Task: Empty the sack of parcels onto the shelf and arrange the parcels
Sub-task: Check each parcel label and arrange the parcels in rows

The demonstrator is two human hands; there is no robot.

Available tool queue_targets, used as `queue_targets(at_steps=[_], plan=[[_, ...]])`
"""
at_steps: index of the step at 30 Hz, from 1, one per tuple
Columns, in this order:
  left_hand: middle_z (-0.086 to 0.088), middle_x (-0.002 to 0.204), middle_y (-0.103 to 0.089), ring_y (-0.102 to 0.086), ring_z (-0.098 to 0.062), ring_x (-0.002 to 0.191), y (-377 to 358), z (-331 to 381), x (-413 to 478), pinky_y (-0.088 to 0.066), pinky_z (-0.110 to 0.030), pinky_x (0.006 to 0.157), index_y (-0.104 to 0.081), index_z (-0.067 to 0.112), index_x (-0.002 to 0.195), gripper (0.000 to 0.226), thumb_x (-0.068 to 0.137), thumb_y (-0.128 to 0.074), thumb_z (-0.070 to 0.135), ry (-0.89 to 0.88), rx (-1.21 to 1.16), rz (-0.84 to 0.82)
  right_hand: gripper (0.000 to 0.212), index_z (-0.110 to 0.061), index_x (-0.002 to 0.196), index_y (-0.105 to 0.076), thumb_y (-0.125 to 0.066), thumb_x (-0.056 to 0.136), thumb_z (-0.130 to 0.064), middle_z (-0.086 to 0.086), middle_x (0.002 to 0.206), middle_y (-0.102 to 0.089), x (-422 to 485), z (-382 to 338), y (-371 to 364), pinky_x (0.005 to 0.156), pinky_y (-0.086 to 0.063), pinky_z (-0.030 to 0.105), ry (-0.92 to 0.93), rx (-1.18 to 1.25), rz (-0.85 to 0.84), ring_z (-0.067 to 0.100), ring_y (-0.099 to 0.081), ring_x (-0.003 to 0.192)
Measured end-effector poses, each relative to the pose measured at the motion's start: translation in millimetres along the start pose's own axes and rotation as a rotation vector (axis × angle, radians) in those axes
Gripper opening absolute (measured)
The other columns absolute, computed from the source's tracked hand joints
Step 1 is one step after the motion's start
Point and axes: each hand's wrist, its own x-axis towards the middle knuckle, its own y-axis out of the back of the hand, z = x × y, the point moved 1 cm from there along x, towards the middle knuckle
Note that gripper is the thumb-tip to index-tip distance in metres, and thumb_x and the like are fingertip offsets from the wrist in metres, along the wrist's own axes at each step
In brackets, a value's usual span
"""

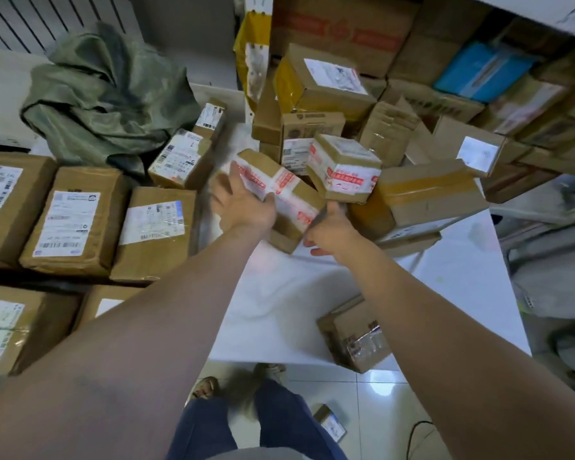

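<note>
Head view: our left hand (pixel 243 200) lies flat, fingers (pixel 224 185) straight, on a taped box (pixel 281 190), our right hand (pixel 329 229) pinching its near corner between thumb and fingers, over the shelf's (pixel 279 310) middle. The tilted parcel (pixel 344 167) just beside it leans off the pile (pixel 422 194) by the right edge and, we judge, may topple if we pull the box away. The sack (pixel 107 94) lies slumped at the back-left corner, and our right arm (pixel 412 310) could knock the carton (pixel 356 336) overhanging the front edge.
</note>
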Motion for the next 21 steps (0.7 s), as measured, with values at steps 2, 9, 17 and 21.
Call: queue_targets(at_steps=[2,9,17,21], plan=[[-0.008,0.161,-0.002,-0.007,-0.035,0.145,-9,1,-1,-0.022,-0.050,0.113,-0.019,0.030,0.153,0.073,0.092,-0.050,0.055,0.050,0.045,0.027,0.047,-0.037,0.127,-0.047,-0.066,0.087,-0.019,0.000,0.121,-0.055,4,4,5,0.082,-0.059,0.043,0.003,-0.042,-0.003,0.021,-0.059,0.100],[-0.014,0.155,-0.027,-0.023,-0.036,0.140,-8,-14,-7,-0.022,-0.053,0.109,-0.031,0.018,0.147,0.074,0.091,-0.030,0.067,0.238,0.073,0.181,0.022,-0.023,0.098,-0.069,-0.050,0.099,-0.014,0.005,0.125,-0.050,9,26,-1,0.100,-0.050,0.043,-0.123,0.000,-0.090,0.028,-0.048,0.113],[-0.018,0.124,-0.061,-0.055,-0.039,0.114,9,-40,4,-0.044,-0.043,0.095,-0.055,0.013,0.130,0.042,0.097,-0.040,0.033,0.151,-0.065,0.159,0.034,-0.022,0.120,-0.056,-0.059,0.094,-0.044,0.002,0.114,-0.067,9,19,-22,0.083,-0.057,0.040,-0.266,0.266,-0.079,0.023,-0.062,0.105],[-0.013,0.129,-0.061,-0.056,-0.036,0.118,11,-53,6,-0.048,-0.040,0.095,-0.048,0.020,0.142,0.046,0.097,-0.044,0.012,0.069,0.000,0.050,0.037,-0.019,0.122,-0.056,-0.065,0.092,-0.039,0.000,0.102,-0.063,7,15,-25,0.080,-0.059,0.042,-0.236,0.184,-0.096,0.019,-0.062,0.095]])
